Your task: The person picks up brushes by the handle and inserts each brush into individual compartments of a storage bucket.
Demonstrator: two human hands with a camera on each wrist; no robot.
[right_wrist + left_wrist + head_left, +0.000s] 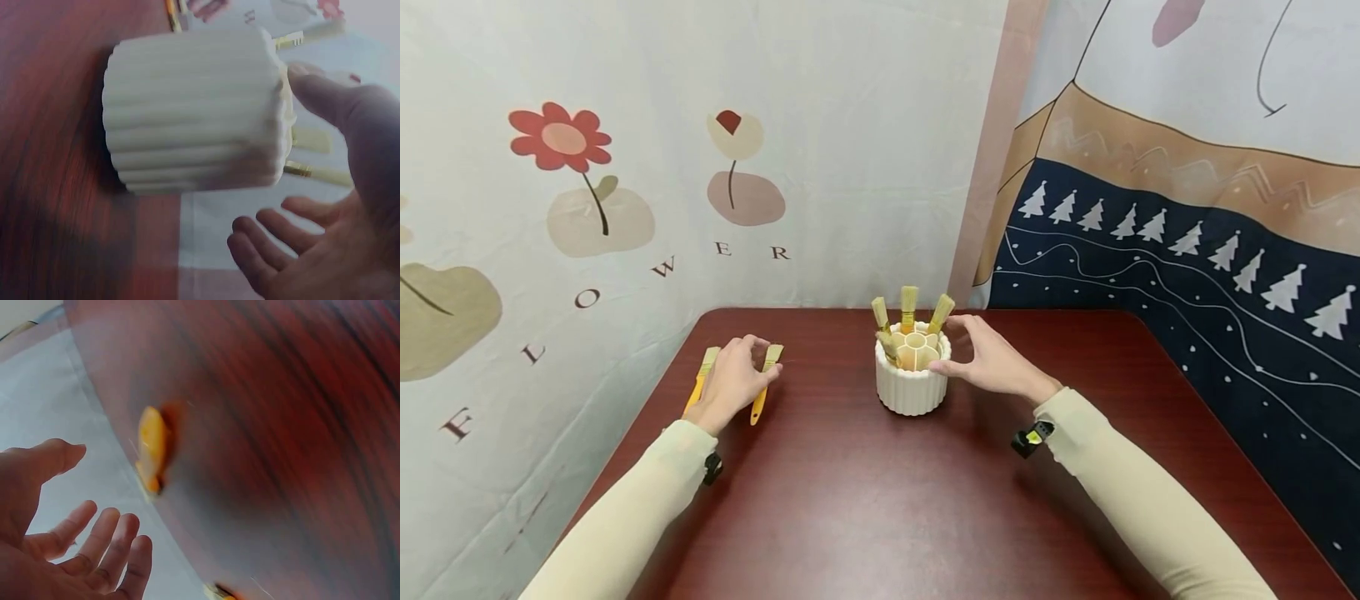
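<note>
Flanking the left hand (730, 385), two brushes (765, 383), ribbed holder (912, 385) well apart.

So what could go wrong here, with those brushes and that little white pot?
The white pot holds brushes that stick up above its rim, and the right hand is right beside them, so a knock might tip the pot or flick one out. The left hand hovers over two loose yellow-handled brushes near the table edge; a clumsy grab could push one off.

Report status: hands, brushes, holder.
Left hand open over two yellow brushes on table. Right hand open beside white holder, holding nothing. Nothing blocking.
</note>
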